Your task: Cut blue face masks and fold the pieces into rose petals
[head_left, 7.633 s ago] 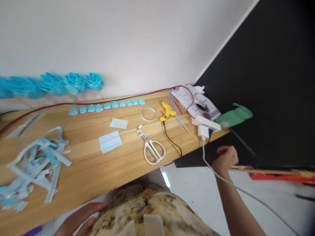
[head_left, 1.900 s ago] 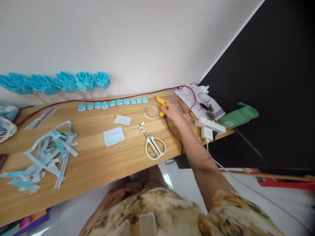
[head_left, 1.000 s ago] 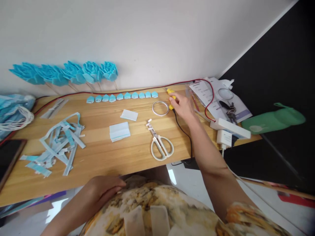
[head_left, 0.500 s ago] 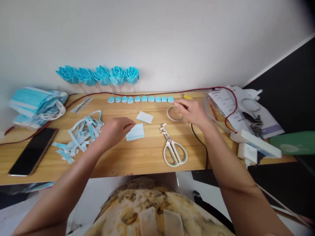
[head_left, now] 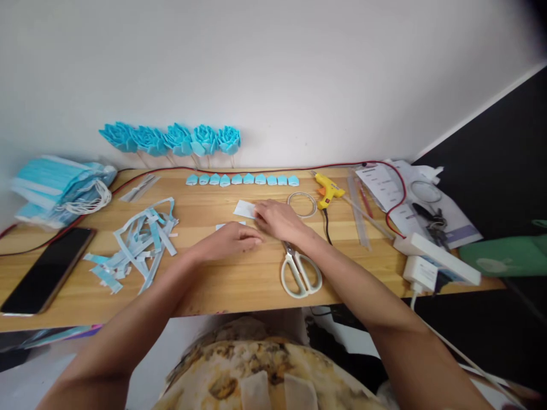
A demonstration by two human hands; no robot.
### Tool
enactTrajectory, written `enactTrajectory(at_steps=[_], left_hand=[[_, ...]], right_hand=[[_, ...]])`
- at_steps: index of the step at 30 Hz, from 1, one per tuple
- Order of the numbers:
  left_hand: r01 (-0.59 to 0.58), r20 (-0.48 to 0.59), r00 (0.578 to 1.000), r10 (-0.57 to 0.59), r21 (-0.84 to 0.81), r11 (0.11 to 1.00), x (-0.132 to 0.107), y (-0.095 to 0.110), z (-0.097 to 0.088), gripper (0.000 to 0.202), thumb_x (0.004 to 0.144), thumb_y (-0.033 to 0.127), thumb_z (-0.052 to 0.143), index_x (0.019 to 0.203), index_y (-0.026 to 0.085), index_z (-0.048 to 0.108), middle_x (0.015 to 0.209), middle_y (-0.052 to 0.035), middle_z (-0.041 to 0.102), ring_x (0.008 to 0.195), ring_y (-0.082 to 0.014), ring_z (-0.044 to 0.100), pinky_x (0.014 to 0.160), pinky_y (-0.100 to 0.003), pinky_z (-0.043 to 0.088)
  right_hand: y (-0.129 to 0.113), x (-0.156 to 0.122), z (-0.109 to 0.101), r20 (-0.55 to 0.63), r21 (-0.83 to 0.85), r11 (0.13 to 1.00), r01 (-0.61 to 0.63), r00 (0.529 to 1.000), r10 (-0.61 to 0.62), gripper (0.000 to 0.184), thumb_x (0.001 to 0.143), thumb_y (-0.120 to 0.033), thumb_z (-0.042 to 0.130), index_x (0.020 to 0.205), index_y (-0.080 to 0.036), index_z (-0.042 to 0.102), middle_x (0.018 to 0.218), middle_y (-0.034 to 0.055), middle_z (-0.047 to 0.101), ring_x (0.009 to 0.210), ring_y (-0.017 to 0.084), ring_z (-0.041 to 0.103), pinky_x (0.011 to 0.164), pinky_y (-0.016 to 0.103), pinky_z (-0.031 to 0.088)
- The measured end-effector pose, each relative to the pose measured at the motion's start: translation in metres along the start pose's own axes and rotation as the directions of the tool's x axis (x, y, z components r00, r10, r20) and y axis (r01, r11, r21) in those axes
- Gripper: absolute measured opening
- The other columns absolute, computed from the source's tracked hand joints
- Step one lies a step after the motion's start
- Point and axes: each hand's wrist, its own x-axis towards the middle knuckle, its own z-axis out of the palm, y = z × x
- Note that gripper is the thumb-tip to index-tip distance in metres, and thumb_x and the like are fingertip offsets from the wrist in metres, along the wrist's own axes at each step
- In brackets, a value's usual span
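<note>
My right hand (head_left: 276,219) is closed, fingertips at the right edge of a small white rectangle of mask fabric (head_left: 243,208). Close beside it, my left hand (head_left: 231,242) reaches right with fingers loosely bent and thumb apart, holding nothing I can see. It covers most of a stack of light blue mask squares (head_left: 222,225). White-handled scissors (head_left: 301,276) lie below my right wrist, which hides their blade tips. Folded blue petals (head_left: 237,179) form a row behind the hands. A ring-shaped roll (head_left: 302,205) rests right of my right hand.
A yellow glue gun (head_left: 329,191) lies at the back right, near papers, keys (head_left: 436,219) and a power strip (head_left: 436,259). Blue strips (head_left: 141,239), a phone (head_left: 47,270) and masks (head_left: 51,182) occupy the left. Several blue flowers (head_left: 179,139) lean on the wall.
My right hand has moved left and down from beside the ring-shaped roll to the white rectangle, uncovering the glue gun. My left hand has shifted right, over the stack.
</note>
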Motion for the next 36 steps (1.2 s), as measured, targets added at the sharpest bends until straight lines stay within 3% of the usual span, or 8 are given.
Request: enactTrajectory(at_steps=[3,7,11,13,16,19,26,36], left_hand=[[0.050,-0.097,0.992,-0.080,-0.278,0.959,-0.004,-0.009,-0.010,0.040,0.086,0.049,0.055,0.077,0.013,0.070,0.072,-0.0057,0.069,0.063,-0.0150,0.061,0.062,-0.026,0.048],[0.007,-0.266,0.939,-0.216,-0.616,0.788,-0.005,-0.025,-0.017,0.055,0.081,0.063,0.056,0.088,0.010,0.070,0.085,-0.0147,0.073,0.069,-0.0205,0.068,0.065,-0.032,0.053],[-0.022,-0.239,0.931,-0.277,-0.792,0.610,0.000,-0.031,-0.015,0.064,0.077,0.073,0.053,0.083,0.011,0.066,0.094,-0.0203,0.074,0.080,-0.0263,0.071,0.069,-0.036,0.055],[-0.015,-0.223,0.930,-0.292,-0.817,0.576,0.002,-0.030,-0.012,0.056,0.076,0.065,0.061,0.085,0.011,0.066,0.097,-0.0208,0.074,0.085,-0.0278,0.071,0.073,-0.037,0.056],[-0.019,-0.251,0.913,-0.323,-0.815,0.579,0.003,-0.030,-0.008,0.041,0.074,0.042,0.074,0.096,0.009,0.068,0.100,-0.0184,0.074,0.086,-0.0264,0.072,0.077,-0.036,0.056],[-0.071,-0.323,0.885,-0.336,-0.805,0.588,0.003,-0.034,-0.006,0.036,0.070,0.032,0.078,0.098,0.009,0.070,0.098,-0.0138,0.075,0.084,-0.0246,0.072,0.077,-0.034,0.057],[-0.137,-0.416,0.841,-0.345,-0.782,0.608,0.004,-0.040,-0.008,0.033,0.069,0.029,0.078,0.097,0.012,0.073,0.095,-0.0075,0.075,0.080,-0.0192,0.072,0.079,-0.031,0.058],[-0.117,-0.470,0.819,-0.331,-0.700,0.705,0.005,-0.039,-0.007,0.041,0.067,0.040,0.080,0.099,0.015,0.074,0.100,-0.0076,0.075,0.091,-0.0236,0.069,0.082,-0.036,0.059]], right_hand=[[0.005,-0.003,-0.003,-0.124,0.081,0.996,-0.039,0.991,0.049,0.008,0.086,-0.019,0.055,0.089,-0.020,0.062,0.089,0.0047,0.068,0.084,0.020,0.059,0.066,0.028,0.037],[0.011,-0.007,-0.011,-0.353,0.165,0.985,0.053,0.936,0.009,0.009,0.088,-0.018,0.053,0.086,-0.021,0.061,0.088,0.0040,0.067,0.087,0.019,0.058,0.075,0.030,0.042],[0.010,-0.010,-0.011,-0.400,0.120,0.970,0.210,0.905,-0.147,0.014,0.092,-0.020,0.049,0.090,-0.022,0.063,0.089,0.0048,0.069,0.086,0.020,0.058,0.076,0.032,0.044],[0.009,-0.011,-0.008,-0.389,0.093,0.963,0.255,0.899,-0.200,0.015,0.093,-0.020,0.049,0.093,-0.022,0.064,0.091,0.0056,0.069,0.088,0.021,0.057,0.075,0.034,0.045],[0.008,-0.011,-0.004,-0.373,0.070,0.951,0.300,0.892,-0.254,0.018,0.092,-0.018,0.049,0.096,-0.023,0.066,0.095,0.0056,0.070,0.090,0.021,0.056,0.077,0.036,0.046],[0.009,-0.010,-0.002,-0.393,0.063,0.941,0.332,0.875,-0.282,0.018,0.092,-0.016,0.050,0.095,-0.024,0.066,0.097,0.0049,0.070,0.092,0.021,0.056,0.078,0.036,0.047],[0.012,-0.008,0.003,-0.400,0.112,0.944,0.309,0.884,-0.242,0.018,0.090,-0.016,0.053,0.092,-0.025,0.068,0.106,0.0044,0.068,0.100,0.022,0.056,0.083,0.039,0.049],[0.009,-0.010,0.001,-0.379,0.112,0.936,0.333,0.885,-0.270,0.020,0.092,-0.017,0.051,0.094,-0.027,0.068,0.112,0.0023,0.067,0.109,0.021,0.055,0.090,0.040,0.049]])
